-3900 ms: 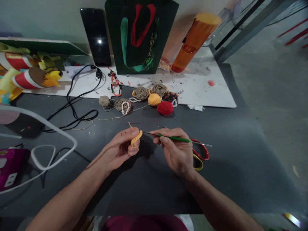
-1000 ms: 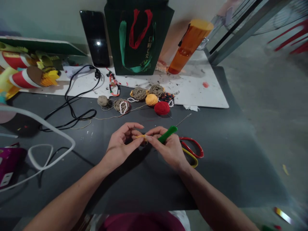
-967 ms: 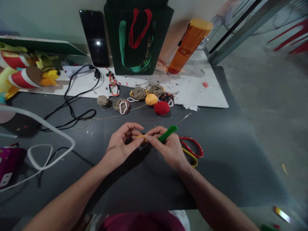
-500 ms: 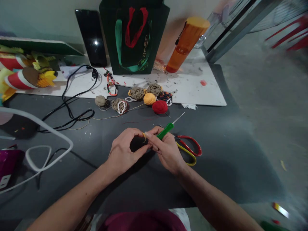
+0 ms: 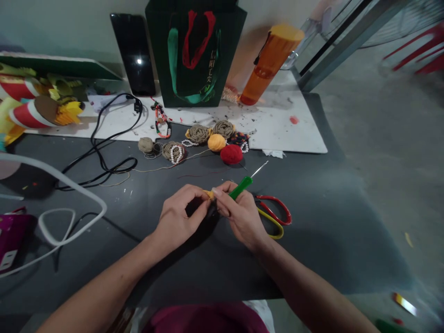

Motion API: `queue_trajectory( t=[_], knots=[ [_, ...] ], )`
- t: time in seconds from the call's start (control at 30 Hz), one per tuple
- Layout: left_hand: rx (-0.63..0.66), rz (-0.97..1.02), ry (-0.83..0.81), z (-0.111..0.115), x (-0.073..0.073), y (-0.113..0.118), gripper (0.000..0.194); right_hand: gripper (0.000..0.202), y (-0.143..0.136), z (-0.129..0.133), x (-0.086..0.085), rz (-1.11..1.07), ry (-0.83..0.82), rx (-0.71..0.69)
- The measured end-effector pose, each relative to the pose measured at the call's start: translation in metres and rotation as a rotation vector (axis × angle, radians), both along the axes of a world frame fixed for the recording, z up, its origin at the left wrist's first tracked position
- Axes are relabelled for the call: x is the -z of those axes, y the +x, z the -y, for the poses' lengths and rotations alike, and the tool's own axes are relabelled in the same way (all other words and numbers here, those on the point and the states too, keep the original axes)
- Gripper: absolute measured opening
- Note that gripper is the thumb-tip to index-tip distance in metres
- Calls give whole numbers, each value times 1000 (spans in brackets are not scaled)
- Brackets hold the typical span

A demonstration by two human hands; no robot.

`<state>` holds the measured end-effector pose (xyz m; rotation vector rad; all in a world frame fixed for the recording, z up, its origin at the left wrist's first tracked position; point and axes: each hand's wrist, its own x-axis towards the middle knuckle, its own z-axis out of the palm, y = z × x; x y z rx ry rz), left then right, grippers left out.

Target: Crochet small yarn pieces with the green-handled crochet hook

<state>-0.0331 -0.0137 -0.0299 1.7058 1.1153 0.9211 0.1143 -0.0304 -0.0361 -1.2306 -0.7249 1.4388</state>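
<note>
Yellow crochet piece [image 5: 210,194] between both hands [image 5: 211,199]

The top edge crops the green bag [image 5: 196,85]; far right of it, a red chair [image 5: 421,48] is cropped and blurred; far below-left, a purple box [image 5: 15,233] is cropped; below the bag, fingers mostly cover the yellow yarn piece [image 5: 210,194], and the right hand [image 5: 243,215] hides the scissors' [image 5: 287,217] tips

Beneath the dark green bag [image 5: 194,85], a stained white board [image 5: 284,132]. Just left of the bag, a black phone [image 5: 133,55]; to its right, an orange bottle [image 5: 267,64]. Before the bag's left corner, a beaded bracelet [image 5: 161,121]. Farther left of it, a black cable [image 5: 138,107] and magenta box [image 5: 17,231].
</note>
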Motion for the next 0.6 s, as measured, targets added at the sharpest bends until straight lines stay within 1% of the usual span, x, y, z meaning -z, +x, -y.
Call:
queue_trajectory(
  t=[0.07, 0.13, 0.23, 0.3, 0.43, 0.6],
  knots=[
    [-11, 62, -116, -2, -2, 0, 7, 32, 1, -1, -1, -1, 5, 1],
    [-4, 164, -268, -4, -3, 0, 9, 32, 1, -1, -1, -10, 7, -7],
    [34, 353, -495, -7, -4, 0, 21, 33, 2, -1, 0, -15, 19, -36],
    [55, 425, -601, -8, -5, 0, 27, 34, 2, 0, 0, -7, 28, -57],
    [39, 470, -727, -9, -6, 0, 33, 35, 3, 1, 0, 6, 28, -75],
    [2, 477, -789, -9, -5, 0, 33, 36, 3, 0, -2, -4, 22, -74]
  ],
)
